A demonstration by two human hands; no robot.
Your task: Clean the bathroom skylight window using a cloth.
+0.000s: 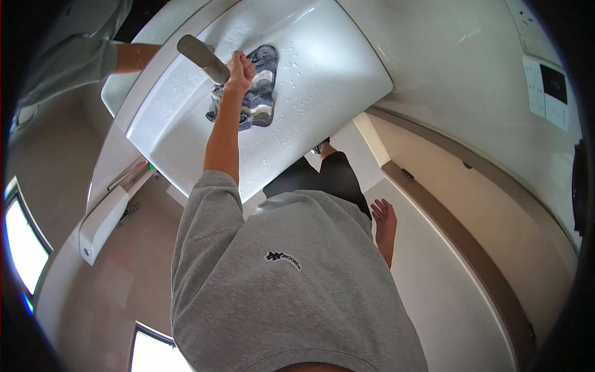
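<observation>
A wet-looking striped cloth (263,77) in dark grey-blue and off-white lies bunched in the white sink (334,59). My left hand (240,72) reaches over it, fingers curled closed, right beside the end of a brushed-metal tap (203,57). What those fingers grip is hidden; I cannot tell whether it is the cloth or part of the tap. My right hand (384,214) hangs low at my right side, away from the sink, fingers apart and holding nothing.
Water drops dot the sink's basin. A mirror (68,80) along the left reflects my arm and sleeve. A white wall-mounted holder (104,226) is at lower left. A brown-edged ledge (446,167) runs along the right, below a wall control panel (546,93).
</observation>
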